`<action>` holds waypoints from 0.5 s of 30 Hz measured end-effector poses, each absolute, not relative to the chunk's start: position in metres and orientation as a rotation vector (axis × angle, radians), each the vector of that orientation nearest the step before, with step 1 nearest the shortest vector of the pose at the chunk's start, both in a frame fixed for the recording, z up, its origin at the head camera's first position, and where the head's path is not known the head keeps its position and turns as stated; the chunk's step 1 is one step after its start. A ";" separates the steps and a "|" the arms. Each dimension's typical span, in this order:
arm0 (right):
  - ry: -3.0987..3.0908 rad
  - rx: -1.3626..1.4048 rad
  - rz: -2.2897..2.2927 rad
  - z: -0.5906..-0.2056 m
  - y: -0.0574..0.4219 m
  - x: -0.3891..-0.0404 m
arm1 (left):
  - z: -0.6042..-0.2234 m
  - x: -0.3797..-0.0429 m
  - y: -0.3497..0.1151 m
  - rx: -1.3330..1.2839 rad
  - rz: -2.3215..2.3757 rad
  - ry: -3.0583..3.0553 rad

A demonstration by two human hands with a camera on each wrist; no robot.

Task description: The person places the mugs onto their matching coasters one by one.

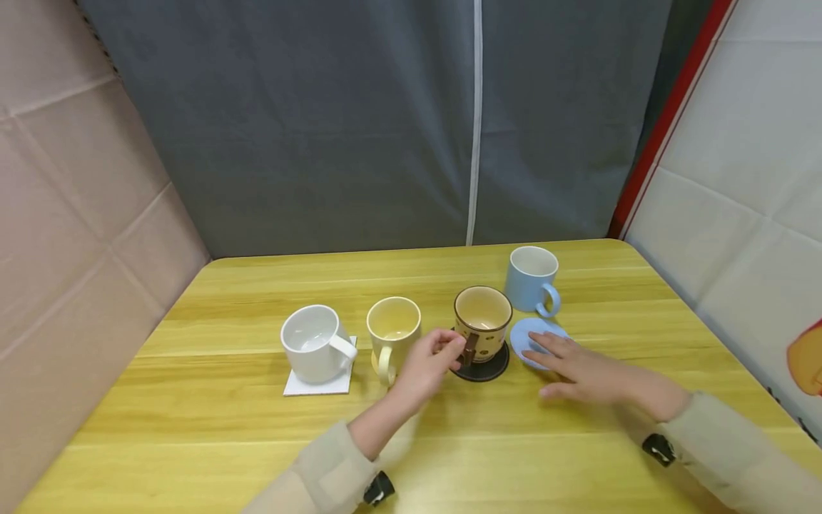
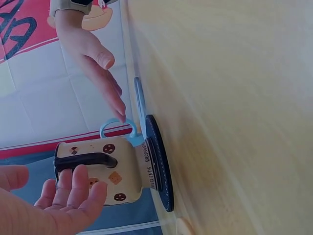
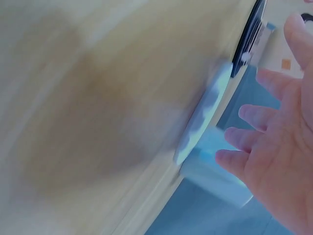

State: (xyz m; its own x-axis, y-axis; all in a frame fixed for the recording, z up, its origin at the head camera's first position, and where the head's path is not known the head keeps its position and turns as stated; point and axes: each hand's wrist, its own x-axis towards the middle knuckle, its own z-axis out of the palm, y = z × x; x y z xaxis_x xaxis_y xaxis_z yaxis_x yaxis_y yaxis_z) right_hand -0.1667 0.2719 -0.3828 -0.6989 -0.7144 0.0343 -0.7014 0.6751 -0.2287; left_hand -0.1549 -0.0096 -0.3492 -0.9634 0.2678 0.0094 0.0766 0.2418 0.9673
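A cream mug (image 1: 491,343) with a brown handle (image 2: 90,160) and cookie-like prints stands upright on a round black coaster (image 1: 486,373). Close by that handle is my left hand (image 1: 427,364), its fingers loosely bent and the thumb apart from them in the left wrist view; nothing is gripped. My right hand (image 1: 587,371) is spread with its fingertips over a round light blue coaster (image 1: 529,330); whether they touch it cannot be told. Just behind this coaster, a light blue mug (image 1: 525,289) stands on the wooden table.
Left of the cream mug stands a yellow mug (image 1: 393,321), with a yellow coaster (image 1: 374,363) partly hidden under it. Farther left, a white mug (image 1: 310,357) sits on a square white coaster (image 1: 315,387). A grey curtain (image 1: 334,128) hangs behind the table (image 1: 212,421).
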 end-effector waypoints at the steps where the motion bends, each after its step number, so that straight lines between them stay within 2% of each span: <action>1: 2.827 -1.182 -0.360 -0.383 0.275 -0.167 | -0.349 -0.154 -0.010 0.337 1.813 2.354; 9: 2.903 -1.145 -0.391 -0.379 0.292 -0.170 | -0.342 -0.142 -0.008 0.499 1.724 2.500; 15: 2.893 -0.998 -0.513 -0.370 0.302 -0.174 | -0.338 -0.127 0.008 0.767 1.427 2.600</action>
State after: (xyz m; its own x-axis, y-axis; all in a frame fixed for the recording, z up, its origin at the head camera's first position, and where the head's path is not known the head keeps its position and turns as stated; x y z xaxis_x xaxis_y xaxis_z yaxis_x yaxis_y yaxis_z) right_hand -0.1738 0.3018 -0.3696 -0.7926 -0.6057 0.0702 -0.5929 0.7387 -0.3206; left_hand -0.1274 0.0082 -0.3383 -0.8719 0.4604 0.1670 0.3881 0.4414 0.8090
